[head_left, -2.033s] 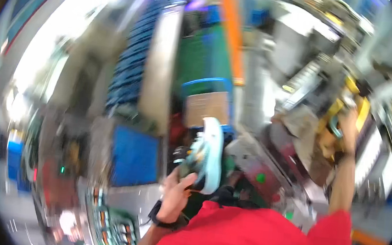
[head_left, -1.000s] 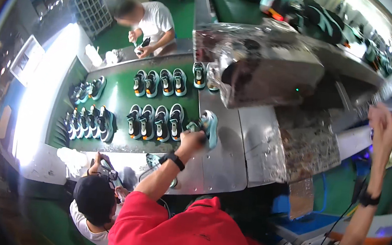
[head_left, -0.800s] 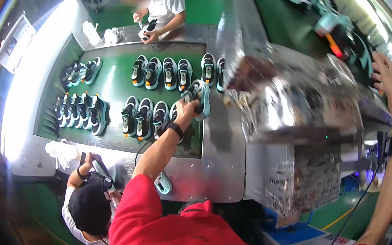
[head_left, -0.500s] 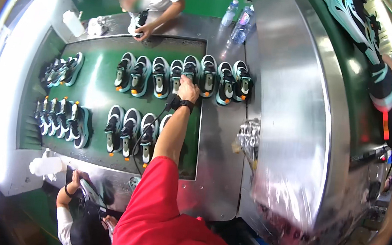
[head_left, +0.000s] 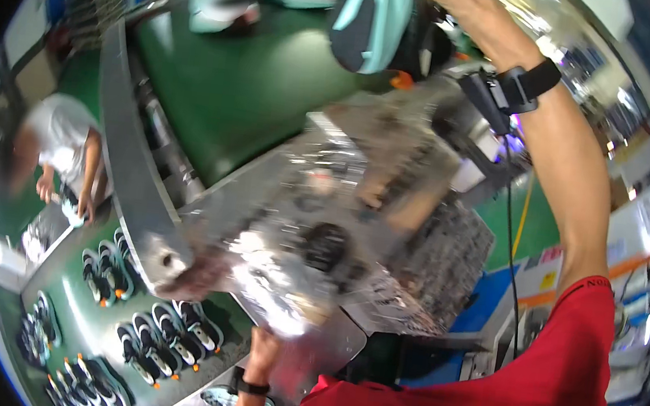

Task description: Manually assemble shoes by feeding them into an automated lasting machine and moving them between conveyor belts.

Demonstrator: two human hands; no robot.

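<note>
A mint-and-black shoe (head_left: 376, 18) sits at twelve o'clock, above the upper green belt (head_left: 249, 92); the right hand gripping it is out of frame, only the forearm with a black wristband (head_left: 532, 82) shows. At six o'clock the left hand (head_left: 263, 351) rests on the steel desk (head_left: 301, 351), its grip hidden. Paired shoes (head_left: 169, 333) lie at seven o'clock.

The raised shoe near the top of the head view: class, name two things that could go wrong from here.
1. The shoe is held high over the foil-covered machine; a slip might drop it there.
2. The cable hanging from the right wrist could snag on the machine.
</note>
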